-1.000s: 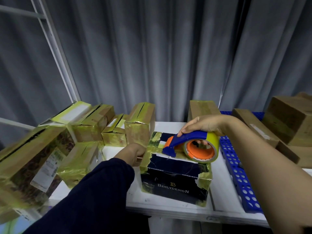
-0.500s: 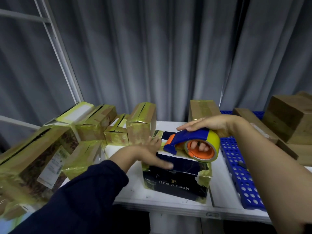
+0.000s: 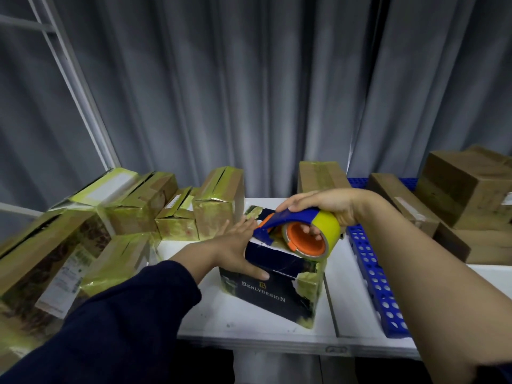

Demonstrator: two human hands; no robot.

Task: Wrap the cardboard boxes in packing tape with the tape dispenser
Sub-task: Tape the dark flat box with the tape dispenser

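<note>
A dark navy box (image 3: 274, 284) lettered "Benlydesign", with patches of yellowish tape at its corners, lies on the white table (image 3: 249, 325) in the middle. My left hand (image 3: 235, 245) lies flat against the box's left top edge, fingers straight, thumb along the front rim. My right hand (image 3: 324, 206) grips the blue tape dispenser (image 3: 293, 217) from above, fingers through the orange core of the yellow tape roll (image 3: 324, 231). The dispenser's blue nose rests on the top of the box near its back left corner.
Several tape-wrapped cardboard boxes (image 3: 216, 203) crowd the table's left and back left. Plain brown boxes (image 3: 465, 189) are stacked at the right, one more (image 3: 318, 173) behind the dispenser. A blue perforated panel (image 3: 371, 273) lies along the table's right side. Grey curtains hang behind.
My left hand went from a curled fist at the box's left side to a flat hand pressed on its top edge. The dispenser shifted slightly left over the box top.
</note>
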